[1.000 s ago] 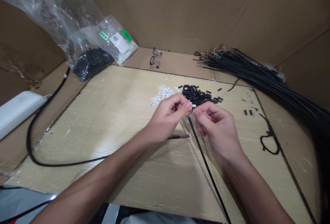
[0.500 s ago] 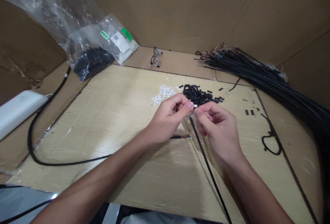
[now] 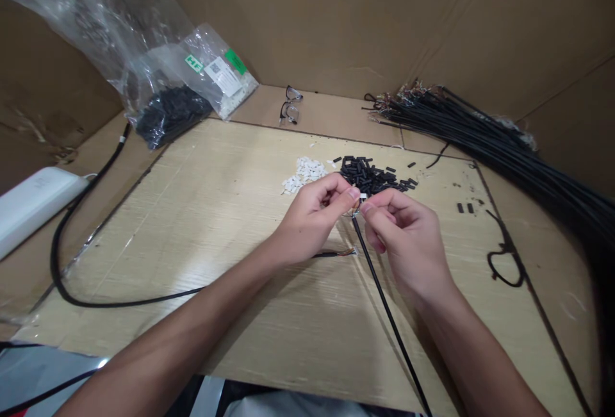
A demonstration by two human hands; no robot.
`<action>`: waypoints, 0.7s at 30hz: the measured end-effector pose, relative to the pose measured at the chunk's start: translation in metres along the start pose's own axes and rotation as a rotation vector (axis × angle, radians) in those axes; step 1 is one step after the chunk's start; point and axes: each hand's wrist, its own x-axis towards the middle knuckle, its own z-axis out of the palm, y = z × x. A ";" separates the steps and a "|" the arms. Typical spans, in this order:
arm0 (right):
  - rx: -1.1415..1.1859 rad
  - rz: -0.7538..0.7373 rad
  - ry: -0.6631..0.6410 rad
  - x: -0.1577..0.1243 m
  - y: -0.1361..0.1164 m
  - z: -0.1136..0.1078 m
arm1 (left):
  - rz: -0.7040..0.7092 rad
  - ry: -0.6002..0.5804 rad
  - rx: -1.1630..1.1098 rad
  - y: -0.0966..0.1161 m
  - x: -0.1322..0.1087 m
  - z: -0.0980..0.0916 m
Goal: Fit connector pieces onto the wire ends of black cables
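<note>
Near the middle of the board, my left hand pinches a small white connector between thumb and forefinger. Facing it, my right hand is closed in a pinch on thin wires at the end of a black cable. The wires run up towards the connector; whether any sits inside it is too small to tell. From there the cable slopes down to the front edge. Below my left hand lies another cable end with thin coloured wires. Just behind my hands are a pile of black sleeves and a pile of white connectors.
Clear bags of black and white parts lie at the back left. A thick bundle of black cables fills the right side. Glasses rest at the back, a white box at the left, a black cable loop at the right.
Both hands stay almost in place around the connector and wires. My right fingertips have shifted very slightly, and a little more of the wires shows between the hands.
</note>
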 end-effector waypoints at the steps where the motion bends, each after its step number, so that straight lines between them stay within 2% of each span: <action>1: -0.002 0.001 -0.001 0.000 0.000 0.000 | -0.005 -0.006 -0.011 -0.001 0.000 0.000; 21: 0.005 0.026 -0.010 0.000 -0.001 0.001 | -0.028 -0.017 -0.043 0.004 0.001 0.000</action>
